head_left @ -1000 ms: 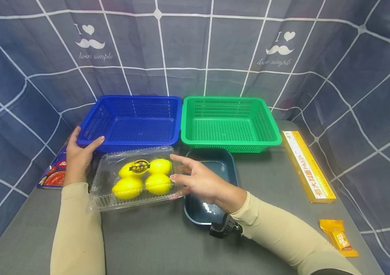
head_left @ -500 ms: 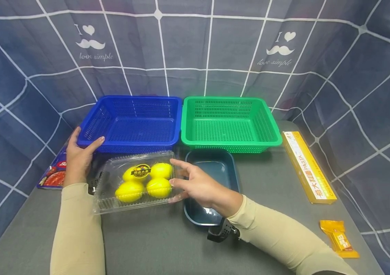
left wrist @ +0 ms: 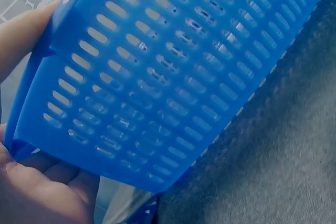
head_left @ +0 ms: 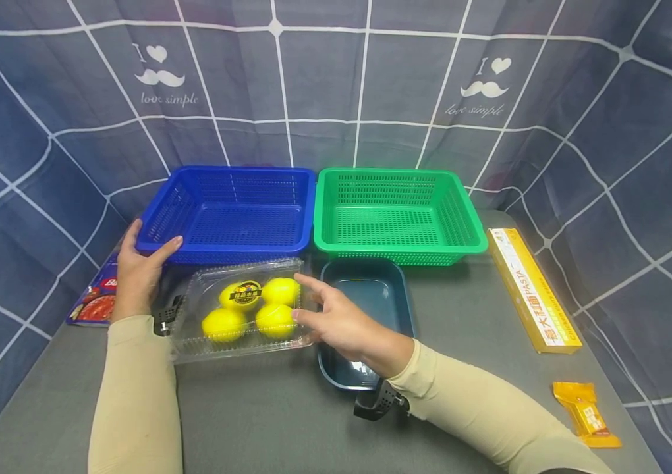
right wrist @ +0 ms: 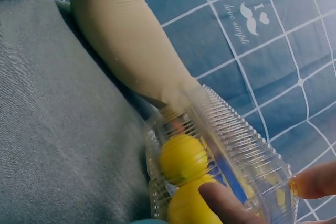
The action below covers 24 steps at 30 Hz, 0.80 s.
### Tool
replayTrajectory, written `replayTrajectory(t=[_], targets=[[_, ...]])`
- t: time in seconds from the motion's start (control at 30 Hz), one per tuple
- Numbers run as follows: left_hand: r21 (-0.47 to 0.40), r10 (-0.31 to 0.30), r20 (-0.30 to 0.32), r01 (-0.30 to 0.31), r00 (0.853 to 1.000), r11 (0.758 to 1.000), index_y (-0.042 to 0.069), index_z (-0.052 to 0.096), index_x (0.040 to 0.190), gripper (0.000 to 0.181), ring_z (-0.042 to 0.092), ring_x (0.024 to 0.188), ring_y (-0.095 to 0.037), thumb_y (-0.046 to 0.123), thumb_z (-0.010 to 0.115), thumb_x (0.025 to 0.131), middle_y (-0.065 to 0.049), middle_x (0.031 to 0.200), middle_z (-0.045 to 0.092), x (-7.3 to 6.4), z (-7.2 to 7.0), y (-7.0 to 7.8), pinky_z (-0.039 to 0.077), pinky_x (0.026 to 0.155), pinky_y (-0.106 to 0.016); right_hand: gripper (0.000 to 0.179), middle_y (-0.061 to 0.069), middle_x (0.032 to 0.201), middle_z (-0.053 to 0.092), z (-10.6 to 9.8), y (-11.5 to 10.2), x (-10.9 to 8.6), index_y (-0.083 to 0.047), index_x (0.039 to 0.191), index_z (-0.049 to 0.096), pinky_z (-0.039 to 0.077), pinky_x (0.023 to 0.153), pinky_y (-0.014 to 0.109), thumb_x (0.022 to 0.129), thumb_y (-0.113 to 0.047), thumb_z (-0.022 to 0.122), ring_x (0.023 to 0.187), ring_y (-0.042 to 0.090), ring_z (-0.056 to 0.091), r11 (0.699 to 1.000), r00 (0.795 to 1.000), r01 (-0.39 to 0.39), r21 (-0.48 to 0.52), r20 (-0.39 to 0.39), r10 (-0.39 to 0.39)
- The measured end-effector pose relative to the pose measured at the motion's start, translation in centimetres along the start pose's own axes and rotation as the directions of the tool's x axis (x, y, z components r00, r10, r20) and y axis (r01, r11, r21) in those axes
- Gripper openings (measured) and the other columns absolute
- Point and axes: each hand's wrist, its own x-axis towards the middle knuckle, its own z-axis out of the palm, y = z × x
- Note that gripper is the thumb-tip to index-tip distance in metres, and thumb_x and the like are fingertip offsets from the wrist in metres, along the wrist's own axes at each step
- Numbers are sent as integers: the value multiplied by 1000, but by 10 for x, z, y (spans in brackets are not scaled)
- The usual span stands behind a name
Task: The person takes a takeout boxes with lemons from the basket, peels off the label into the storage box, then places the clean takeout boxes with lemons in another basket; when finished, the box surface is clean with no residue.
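Observation:
My left hand grips the front left corner of a blue plastic basket, thumb over the rim. In the left wrist view, the slotted wall of the basket fills most of the picture, with the fingers curled under its edge. My right hand holds a clear plastic fruit box by its right end, just in front of the blue basket. Through its lid show several yellow lemons and a black label. The right wrist view has thumb and finger on the ribbed clear box, lemons inside.
A green basket stands beside the blue one. A dark blue tray lies partly under my right hand. At right are a pasta box and an orange packet; a printed pouch lies left of my left hand.
The fruit box in my right hand has shifted a little to the right and slightly nearer to me. My left hand stays on the blue basket's corner.

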Motion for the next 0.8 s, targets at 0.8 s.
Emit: replayTrajectory(t=[0.8], targets=[[136, -52, 220, 22, 974, 991, 31, -7, 170, 108, 0, 158, -32, 38, 75, 99, -5, 175, -13, -3, -12, 6, 3, 125, -44, 72, 24, 162, 32, 16, 10, 6, -8, 163, 34, 39, 50, 21, 98, 9, 61, 62, 14, 43, 985, 995, 15, -173, -97, -32]])
